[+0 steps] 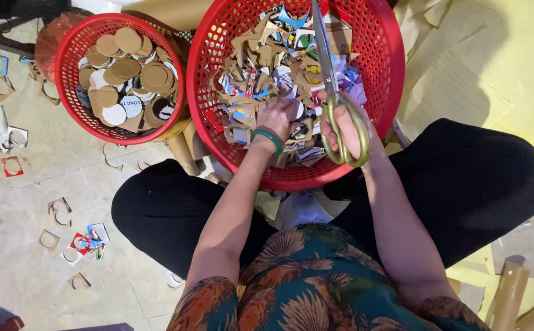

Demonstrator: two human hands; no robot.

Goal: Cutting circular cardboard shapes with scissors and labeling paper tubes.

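Scissors [334, 79] with olive-green handles sit in the right hand [348, 132], fingers threaded through the loops and clenched around them, blades shut and pointing away over the large red basket [384, 73], so the points stay clear of the body. Beside it the left hand [277, 116], a green bangle [268, 136] on the wrist, digs fingers-down into the cardboard offcuts [261, 67] heaped there; whether it grips a piece cannot be told. To the left, a smaller red basket [71, 104] keeps the finished round discs [126, 76] apart from the waste. Stray scraps [83, 242] lie across the tiled floor [22, 184]
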